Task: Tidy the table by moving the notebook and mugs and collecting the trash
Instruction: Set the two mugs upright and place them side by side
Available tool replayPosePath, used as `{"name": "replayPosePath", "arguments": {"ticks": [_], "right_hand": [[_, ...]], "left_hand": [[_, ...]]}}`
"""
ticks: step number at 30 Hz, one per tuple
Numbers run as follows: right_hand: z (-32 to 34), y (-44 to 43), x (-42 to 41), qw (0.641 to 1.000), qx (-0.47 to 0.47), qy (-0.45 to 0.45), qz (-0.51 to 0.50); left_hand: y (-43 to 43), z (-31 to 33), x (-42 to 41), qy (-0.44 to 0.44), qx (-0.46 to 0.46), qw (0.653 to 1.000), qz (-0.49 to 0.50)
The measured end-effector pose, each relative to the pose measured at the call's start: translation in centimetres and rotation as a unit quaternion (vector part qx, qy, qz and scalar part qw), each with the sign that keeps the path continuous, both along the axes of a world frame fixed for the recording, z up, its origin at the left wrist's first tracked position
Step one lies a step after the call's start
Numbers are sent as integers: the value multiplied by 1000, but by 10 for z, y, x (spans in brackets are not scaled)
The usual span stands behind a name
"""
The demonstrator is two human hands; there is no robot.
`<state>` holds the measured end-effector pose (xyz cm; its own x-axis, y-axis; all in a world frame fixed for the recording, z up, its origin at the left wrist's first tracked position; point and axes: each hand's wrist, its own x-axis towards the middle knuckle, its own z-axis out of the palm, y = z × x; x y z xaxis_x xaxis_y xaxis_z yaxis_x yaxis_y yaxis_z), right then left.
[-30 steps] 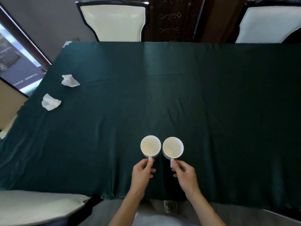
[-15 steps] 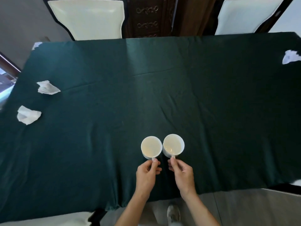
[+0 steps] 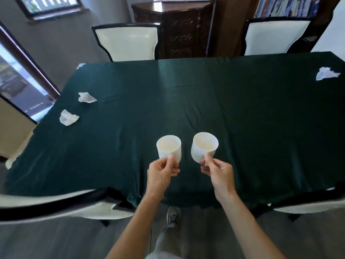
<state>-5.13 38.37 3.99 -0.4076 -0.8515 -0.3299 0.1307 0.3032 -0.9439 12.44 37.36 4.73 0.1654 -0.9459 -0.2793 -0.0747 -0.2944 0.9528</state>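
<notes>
Both hands pinch mug handles. On the left, the left hand [image 3: 162, 170] has thumb and fingers pressed together on the handle of the left mug [image 3: 169, 147]. On the right, the right hand [image 3: 219, 171] grips the handle of the right mug [image 3: 204, 148] the same way. Each handle is hidden inside its hand. The two white mugs are held side by side, apart from each other, over the near middle of the table [image 3: 233, 116]. The right mug tilts slightly to the left; the left mug looks close to upright. Whether their bases touch the cloth cannot be told. Both look empty inside.

Nearest of all, bare forearms reach up from the bottom edge, with a grey shoe [image 3: 173, 215] on the floor between them. White chair backs sit at the near edge of the table, one at the left [image 3: 56, 204] and one at the right [image 3: 308, 203].

A dark green cloth covers the whole table. On its left side lie two crumpled white papers, well apart from the mugs: a nearer paper [image 3: 68, 117] and a farther paper [image 3: 86, 97] just beyond it. A third crumpled paper [image 3: 327, 73] lies at the far right edge.

Beyond the far edge stand two white chairs with dark frames, one left of centre [image 3: 127, 42] and one to the right [image 3: 276, 37]. A dark carved wooden cabinet [image 3: 179, 28] stands between them. Books fill a shelf [image 3: 287, 6] at the far right.
</notes>
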Motion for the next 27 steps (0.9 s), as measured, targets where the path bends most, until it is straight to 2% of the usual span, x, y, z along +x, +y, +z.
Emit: {"name": "replayPosePath", "arguments": {"ticks": [4, 15, 27], "right_hand": [[46, 48, 0, 999, -43, -17, 22], [138, 140, 67, 982, -159, -17, 95], [174, 191, 238, 973, -199, -36, 112]], "left_hand": [[51, 44, 3, 2, -66, 998, 16], [159, 131, 64, 4, -153, 985, 77], [222, 172, 243, -19, -203, 972, 115]]}}
